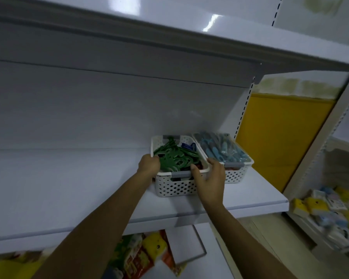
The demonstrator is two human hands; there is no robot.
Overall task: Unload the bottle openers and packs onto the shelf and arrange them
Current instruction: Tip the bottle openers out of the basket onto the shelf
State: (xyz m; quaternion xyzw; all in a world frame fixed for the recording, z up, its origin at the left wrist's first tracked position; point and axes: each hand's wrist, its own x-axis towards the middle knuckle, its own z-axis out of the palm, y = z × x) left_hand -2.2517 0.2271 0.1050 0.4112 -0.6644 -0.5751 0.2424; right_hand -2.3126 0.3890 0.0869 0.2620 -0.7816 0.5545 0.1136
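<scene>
Two white perforated baskets stand side by side on the right part of the white shelf (69,188). The left basket (175,188) holds green bottle openers (175,158) and something blue at the back. The right basket (238,174) is filled with blue packs (222,150). My left hand (148,165) grips the left rim of the left basket, fingers curled over the edge. My right hand (210,178) holds that basket's front right corner, thumb over the rim and fingers down between the two baskets.
The shelf stretches bare to the left of the baskets. A yellow panel (280,137) stands to the right, behind a slotted upright. Colourful packets (141,256) lie on the shelf below, and more small goods (326,210) sit at lower right. Another shelf hangs overhead.
</scene>
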